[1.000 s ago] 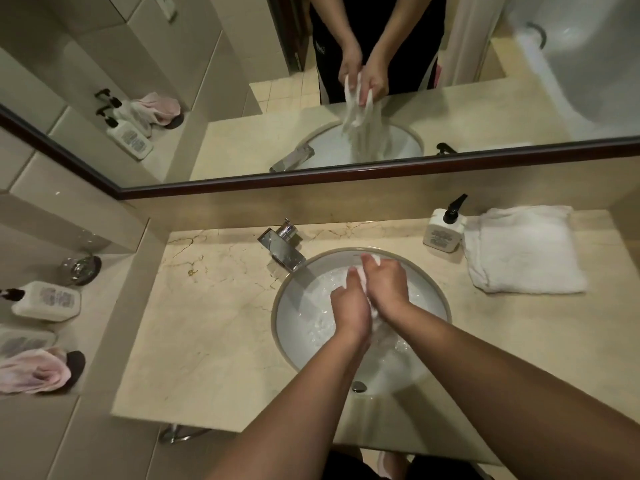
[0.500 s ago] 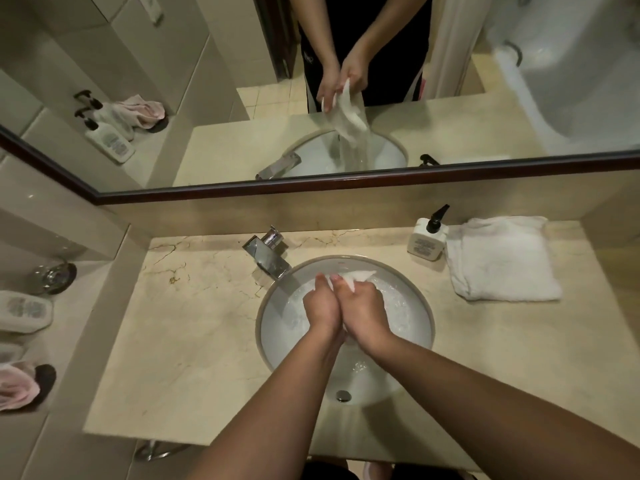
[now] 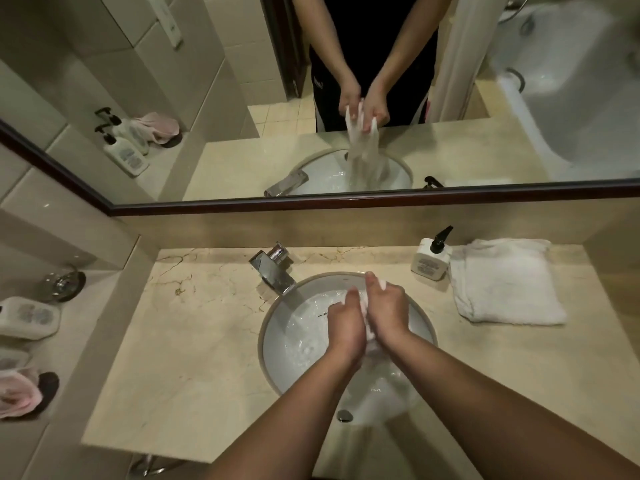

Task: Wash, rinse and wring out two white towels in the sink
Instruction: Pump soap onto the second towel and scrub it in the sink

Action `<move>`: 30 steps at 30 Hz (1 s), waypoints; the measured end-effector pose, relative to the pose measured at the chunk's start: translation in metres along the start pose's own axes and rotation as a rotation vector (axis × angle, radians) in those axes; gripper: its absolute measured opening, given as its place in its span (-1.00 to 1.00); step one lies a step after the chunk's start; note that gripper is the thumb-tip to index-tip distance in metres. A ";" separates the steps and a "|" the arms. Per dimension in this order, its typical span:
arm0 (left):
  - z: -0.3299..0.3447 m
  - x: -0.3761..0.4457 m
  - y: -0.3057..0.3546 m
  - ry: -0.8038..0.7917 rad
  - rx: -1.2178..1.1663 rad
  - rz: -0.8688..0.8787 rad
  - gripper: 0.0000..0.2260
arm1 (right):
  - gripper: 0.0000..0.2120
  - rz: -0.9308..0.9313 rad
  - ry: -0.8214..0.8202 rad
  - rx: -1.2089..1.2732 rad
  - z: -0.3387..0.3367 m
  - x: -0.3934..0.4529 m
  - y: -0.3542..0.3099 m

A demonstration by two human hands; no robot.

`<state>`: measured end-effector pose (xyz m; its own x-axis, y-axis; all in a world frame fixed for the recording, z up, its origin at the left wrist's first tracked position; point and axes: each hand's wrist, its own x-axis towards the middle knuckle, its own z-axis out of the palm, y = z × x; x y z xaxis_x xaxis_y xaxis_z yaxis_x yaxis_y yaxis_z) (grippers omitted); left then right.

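Both hands, left hand and right hand, grip the towel with fingers curled round it; best rub it fold against fold, low over the sink.

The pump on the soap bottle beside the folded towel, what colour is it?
Black, on a white soap bottle by the folded white towel; clearest in the head view.

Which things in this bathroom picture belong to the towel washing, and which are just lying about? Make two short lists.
In the job:
wet white towel, held by left hand and right hand
sink, with water in it
faucet
folded white towel on the counter

Lying about:
pump bottle beside the folded towel
pink cloth
white bottle lying on the side ledge
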<state>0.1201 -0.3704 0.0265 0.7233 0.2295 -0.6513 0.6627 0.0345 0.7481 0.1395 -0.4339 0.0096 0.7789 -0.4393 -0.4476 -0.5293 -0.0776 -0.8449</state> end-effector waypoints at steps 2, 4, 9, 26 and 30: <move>-0.005 0.004 0.005 0.042 0.001 -0.005 -0.64 | -0.58 -0.036 -0.043 -0.008 0.006 -0.011 0.002; -0.014 0.011 0.009 0.085 -0.040 -0.029 -0.65 | -0.60 -0.064 -0.128 -0.032 0.017 -0.028 0.008; -0.006 0.000 0.002 0.018 -0.045 -0.026 -0.65 | -0.48 -0.040 -0.008 -0.078 0.005 0.000 -0.006; -0.025 0.007 0.001 0.054 -0.191 -0.098 -0.66 | -0.58 -0.050 -0.226 -0.143 0.019 -0.030 0.007; -0.021 0.010 -0.007 -0.031 -0.198 -0.128 -0.68 | -0.52 0.009 -0.109 -0.133 0.014 -0.005 -0.003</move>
<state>0.1184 -0.3481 0.0171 0.6432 0.1807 -0.7440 0.7010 0.2520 0.6672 0.1419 -0.4184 0.0107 0.8021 -0.3415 -0.4899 -0.5704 -0.1954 -0.7978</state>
